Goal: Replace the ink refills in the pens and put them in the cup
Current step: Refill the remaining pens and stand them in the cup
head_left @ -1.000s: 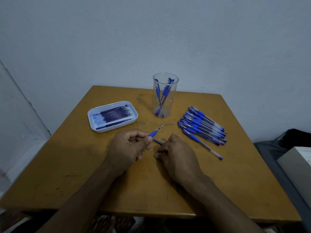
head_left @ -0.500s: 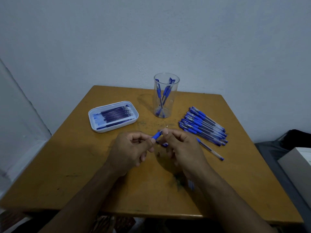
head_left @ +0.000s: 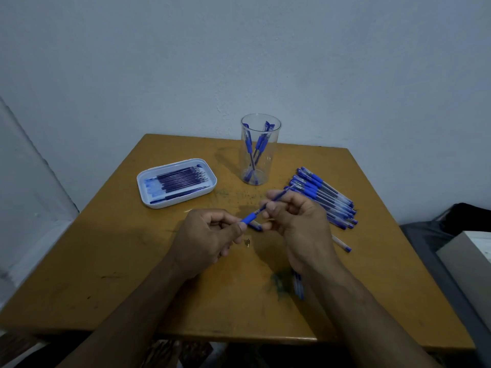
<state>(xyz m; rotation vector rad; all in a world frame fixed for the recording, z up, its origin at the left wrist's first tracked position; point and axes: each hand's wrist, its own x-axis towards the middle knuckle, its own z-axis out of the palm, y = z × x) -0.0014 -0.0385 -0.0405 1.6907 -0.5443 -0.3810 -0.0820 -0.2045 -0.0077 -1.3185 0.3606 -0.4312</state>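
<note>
My left hand (head_left: 210, 235) grips a pen barrel by its blue rubber grip (head_left: 248, 218), over the middle of the table. My right hand (head_left: 295, 221) pinches the thin ink refill (head_left: 277, 198), which sticks out of the barrel toward the upper right. A small metal pen tip (head_left: 248, 241) lies on the table below the hands. The clear cup (head_left: 260, 150) stands at the back centre with a few blue pens in it. A white tray (head_left: 176, 181) of dark refills sits at the left. A pile of blue pens (head_left: 324, 197) lies at the right.
The wooden table (head_left: 132, 274) has ink stains near its middle. A blue pen piece (head_left: 299, 285) lies by my right wrist, and one pen (head_left: 342, 244) lies apart from the pile. A grey box (head_left: 467, 261) and dark fabric sit off the table's right side.
My right hand came up from the table, took hold at the pen's front end and drew the refill out toward the upper right. The metal tip now lies on the table.
</note>
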